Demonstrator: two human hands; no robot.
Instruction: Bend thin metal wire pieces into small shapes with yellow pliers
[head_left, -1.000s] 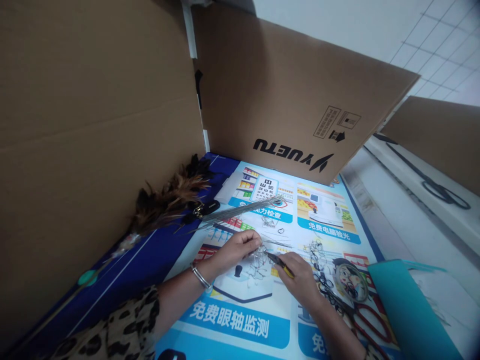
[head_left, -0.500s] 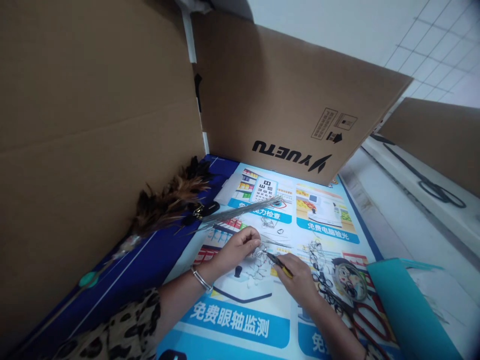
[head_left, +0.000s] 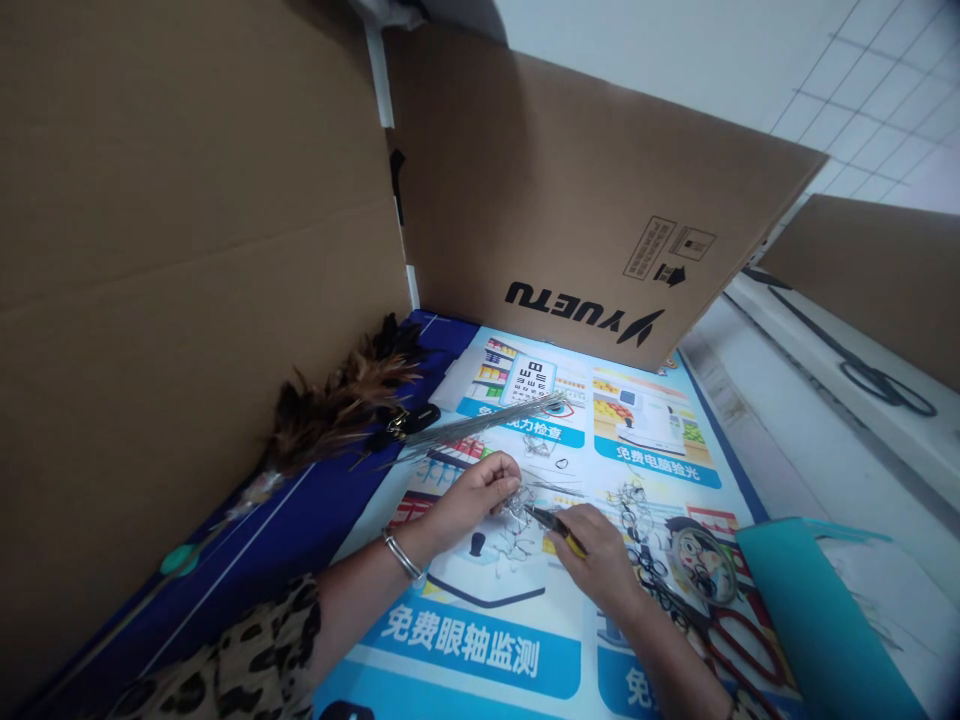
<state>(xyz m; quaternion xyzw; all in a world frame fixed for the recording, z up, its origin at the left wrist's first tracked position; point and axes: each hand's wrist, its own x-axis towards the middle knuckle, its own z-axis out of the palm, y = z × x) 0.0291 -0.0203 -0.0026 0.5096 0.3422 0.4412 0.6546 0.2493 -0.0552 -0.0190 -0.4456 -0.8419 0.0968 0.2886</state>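
My left hand (head_left: 486, 487) is closed, its thumb and fingers pinching a small piece of bent silvery wire (head_left: 517, 508). In my right hand (head_left: 596, 555) is a pair of pliers (head_left: 559, 527) with yellow-and-black handles. The jaws of the pliers point left and meet the wire piece close to my left fingertips; whether they bite on it is too small to tell. Below the hands, more thin bent wire (head_left: 512, 548) lies on the printed sheet (head_left: 480, 640). Just beyond my hands are a few straight wires (head_left: 555, 484).
A bundle of straight wires (head_left: 487, 418) lies behind my hands, near a feather duster (head_left: 337, 385) on the left. To the right are red-handled scissors (head_left: 746, 645), a round tin (head_left: 701, 562), small dark rings and a teal box (head_left: 825, 610). Cardboard panels (head_left: 585, 200) stand behind and left.
The pliers' tip has shifted slightly left and up at the wire piece. My left hand keeps its pinch in nearly the same place.
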